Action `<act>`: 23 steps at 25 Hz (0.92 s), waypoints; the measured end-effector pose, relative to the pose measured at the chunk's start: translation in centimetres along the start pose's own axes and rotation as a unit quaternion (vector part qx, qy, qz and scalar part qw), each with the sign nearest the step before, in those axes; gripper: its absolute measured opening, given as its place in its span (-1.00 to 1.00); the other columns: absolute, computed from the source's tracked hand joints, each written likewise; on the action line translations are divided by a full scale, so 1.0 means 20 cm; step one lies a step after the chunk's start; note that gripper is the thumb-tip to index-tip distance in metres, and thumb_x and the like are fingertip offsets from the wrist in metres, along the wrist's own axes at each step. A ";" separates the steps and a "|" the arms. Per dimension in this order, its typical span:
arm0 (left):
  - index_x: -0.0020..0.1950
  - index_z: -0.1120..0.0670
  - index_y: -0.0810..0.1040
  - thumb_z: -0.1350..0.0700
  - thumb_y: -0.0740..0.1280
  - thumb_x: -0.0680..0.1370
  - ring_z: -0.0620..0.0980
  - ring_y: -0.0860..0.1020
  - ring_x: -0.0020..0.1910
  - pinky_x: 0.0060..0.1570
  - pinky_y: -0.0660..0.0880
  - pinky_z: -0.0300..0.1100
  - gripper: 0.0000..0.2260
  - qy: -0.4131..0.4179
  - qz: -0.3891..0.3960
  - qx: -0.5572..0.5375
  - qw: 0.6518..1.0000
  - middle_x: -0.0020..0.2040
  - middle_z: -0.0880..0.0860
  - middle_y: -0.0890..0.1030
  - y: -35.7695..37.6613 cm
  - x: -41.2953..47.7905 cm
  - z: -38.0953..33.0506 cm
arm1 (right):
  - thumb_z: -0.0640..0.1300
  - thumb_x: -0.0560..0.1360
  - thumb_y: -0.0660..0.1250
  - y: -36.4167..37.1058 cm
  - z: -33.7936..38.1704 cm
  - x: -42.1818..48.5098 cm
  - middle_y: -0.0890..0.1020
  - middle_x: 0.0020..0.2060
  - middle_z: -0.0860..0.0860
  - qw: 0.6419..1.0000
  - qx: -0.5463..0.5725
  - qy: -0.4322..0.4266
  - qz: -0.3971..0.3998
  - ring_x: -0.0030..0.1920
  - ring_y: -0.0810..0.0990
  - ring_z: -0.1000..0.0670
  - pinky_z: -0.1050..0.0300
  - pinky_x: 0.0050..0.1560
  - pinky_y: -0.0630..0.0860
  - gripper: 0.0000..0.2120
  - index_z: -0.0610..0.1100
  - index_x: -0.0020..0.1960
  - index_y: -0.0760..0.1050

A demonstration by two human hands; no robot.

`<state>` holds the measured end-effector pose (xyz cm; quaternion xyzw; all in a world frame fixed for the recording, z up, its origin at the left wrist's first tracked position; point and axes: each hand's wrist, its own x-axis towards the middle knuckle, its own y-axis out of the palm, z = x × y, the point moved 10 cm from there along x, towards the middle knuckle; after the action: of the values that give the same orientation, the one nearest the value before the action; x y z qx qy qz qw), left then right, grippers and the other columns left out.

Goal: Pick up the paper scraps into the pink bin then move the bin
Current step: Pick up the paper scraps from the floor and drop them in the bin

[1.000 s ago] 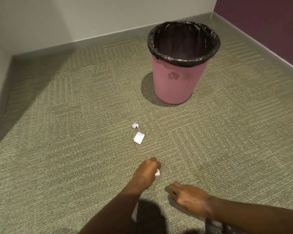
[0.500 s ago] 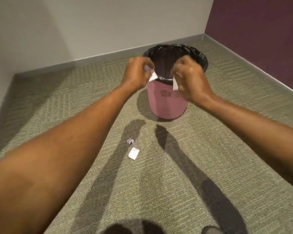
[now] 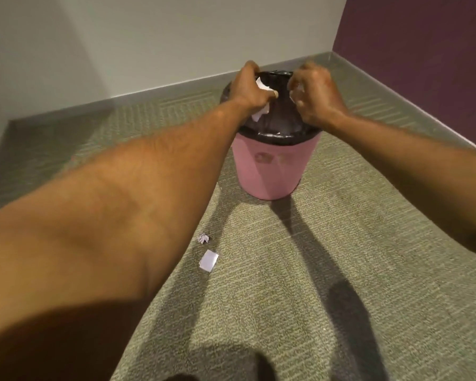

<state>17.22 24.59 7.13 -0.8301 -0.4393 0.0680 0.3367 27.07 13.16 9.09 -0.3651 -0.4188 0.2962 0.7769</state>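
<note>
The pink bin (image 3: 272, 171) with a black liner (image 3: 279, 138) stands on the carpet near the room's corner. Both my hands hover over its opening. My left hand (image 3: 249, 88) pinches a white paper scrap (image 3: 261, 85), and another white piece (image 3: 259, 114) shows just under that hand, over the liner. My right hand (image 3: 315, 96) is curled, with a bit of white paper (image 3: 297, 90) showing at its fingertips. On the carpet in front of the bin lie a small crumpled scrap (image 3: 203, 238) and a flat white scrap (image 3: 209, 260).
Grey-green carpet (image 3: 341, 270) covers the floor. A pale wall (image 3: 176, 37) runs behind the bin and a dark purple wall (image 3: 423, 50) stands at the right, both with a grey skirting. Shadows of my arms fall across the carpet.
Both hands rose from the floor with paper scraps and moved forward over the bin's opening. The view came closer to the bin. The two scraps on the carpet stayed put.
</note>
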 end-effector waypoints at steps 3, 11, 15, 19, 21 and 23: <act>0.27 0.11 0.46 0.03 0.48 0.43 0.01 0.56 0.09 0.13 0.52 -0.14 -0.55 -0.010 0.006 -0.033 0.999 0.10 0.05 0.59 0.02 0.01 0.02 | -0.18 0.49 0.35 0.06 -0.01 0.03 0.67 0.00 -0.09 1.000 -0.007 0.020 0.011 0.01 0.62 -0.11 0.09 -0.06 0.54 -0.86 -0.12 0.03 0.62; -0.14 0.04 0.56 0.13 0.29 0.52 -0.03 0.59 -0.13 -0.19 0.54 -0.14 -0.92 -0.021 -0.189 0.027 0.981 -0.07 0.04 0.63 -0.35 -0.20 0.39 | -0.11 0.53 0.24 0.07 0.33 -0.19 0.64 -0.11 -0.04 0.994 0.019 -0.108 -0.020 -0.13 0.60 -0.08 0.09 -0.19 0.46 -0.84 -0.12 -0.03 0.58; -0.11 0.07 0.60 0.26 0.31 0.51 0.03 0.60 -0.11 -0.13 0.54 -0.12 -0.88 -0.095 -0.050 0.139 0.984 0.01 0.12 0.64 -0.22 -0.46 0.99 | -0.10 0.56 0.25 0.55 0.76 -0.65 0.58 -0.06 0.00 0.924 -0.020 -0.303 0.234 -0.12 0.57 -0.03 0.05 -0.17 0.52 -0.86 -0.09 0.04 0.56; 0.15 0.09 0.58 0.24 0.40 0.48 0.02 0.53 -0.04 -0.06 0.47 -0.13 -0.74 -0.026 0.232 0.232 0.944 0.07 0.11 0.58 0.10 -0.73 1.27 | -0.08 0.58 0.26 1.05 0.82 -1.20 0.46 0.26 -0.10 0.789 -0.125 -0.369 0.476 0.15 0.48 -0.09 -0.02 0.06 0.49 -0.63 -0.12 0.36 0.40; 0.29 0.05 0.52 0.15 0.41 0.49 0.05 0.51 0.07 0.06 0.47 -0.07 -0.63 -0.004 0.312 0.261 0.914 0.13 0.09 0.50 0.25 -0.88 1.35 | -0.14 0.56 0.28 1.22 0.78 -1.32 0.34 0.41 -0.12 0.771 -0.156 -0.355 0.504 0.28 0.41 -0.14 -0.14 0.18 0.41 -0.53 -0.07 0.44 0.29; 0.23 0.01 0.55 0.10 0.36 0.51 0.08 0.51 0.10 0.06 0.50 0.00 -0.71 0.018 0.349 0.291 0.891 0.13 0.06 0.48 0.35 -1.01 1.39 | -0.20 0.53 0.29 1.34 0.71 -1.42 0.25 0.47 -0.12 0.766 -0.168 -0.343 0.517 0.39 0.33 -0.20 -0.25 0.27 0.34 -0.50 -0.07 0.44 0.27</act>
<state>-1.56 20.10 -22.16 -0.7959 -0.0756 0.2905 0.5258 -2.92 10.86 -19.69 -0.5255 -0.4480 0.6835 0.2367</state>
